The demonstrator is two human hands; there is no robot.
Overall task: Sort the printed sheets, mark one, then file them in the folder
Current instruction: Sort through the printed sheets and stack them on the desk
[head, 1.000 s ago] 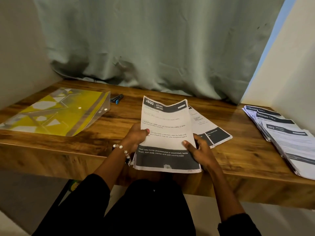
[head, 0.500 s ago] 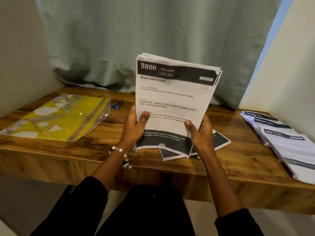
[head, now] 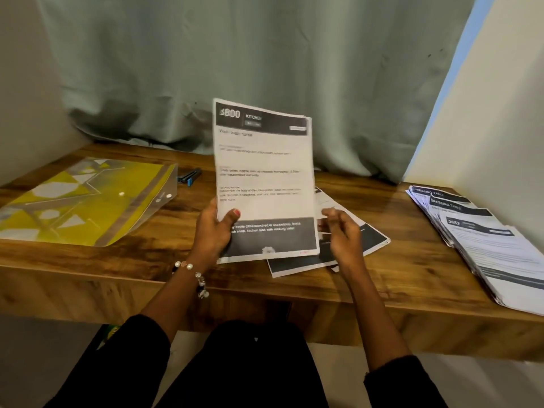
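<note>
Left hand point(head: 213, 231): raised over the desk's front edge, thumb across the page face, fingers behind; grips the stack of sheets point(head: 265, 178) at its lower left.
Right hand point(head: 343, 235): just beside the stack's right edge, fingers loosely curled, holding nothing; blurred.
Stack of sheets: upright, bottom edge at the desk point(head: 123, 257).
Loose sheets point(head: 369, 238): flat behind the stack.
Folder point(head: 85, 201): yellow, far left.
Pens point(head: 190, 176): beside the folder.
Pile of sheets point(head: 482, 240): fanned, far right.
</note>
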